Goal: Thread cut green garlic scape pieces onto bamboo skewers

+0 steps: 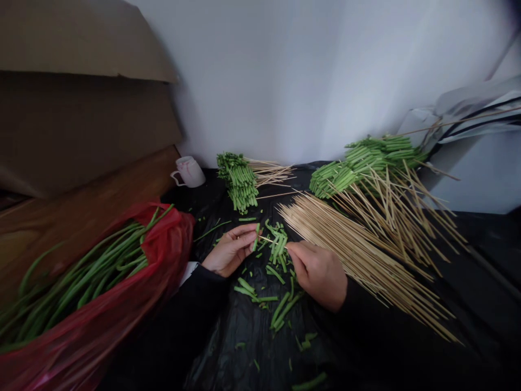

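My left hand [234,250] pinches a short cut piece of green bean [256,237] between thumb and fingers. Closed round a thin bamboo skewer [266,239], my right hand [319,271] holds it level, its tip at the bean piece. Whether the tip has gone through the piece cannot be made out. Under the skewer, between the hands, lies a small heap of cut bean pieces [279,247]. More loose pieces [285,309] are scattered on the black plastic sheet [228,336] nearer to me.
Bare skewers [366,258] lie in a wide row at right. Behind them are stacked bean skewers [366,163]; another stack [238,182] stands at the back middle. A red bag [171,239] of long beans is at left, with a white mug [190,172] and cardboard box [85,119] beyond.
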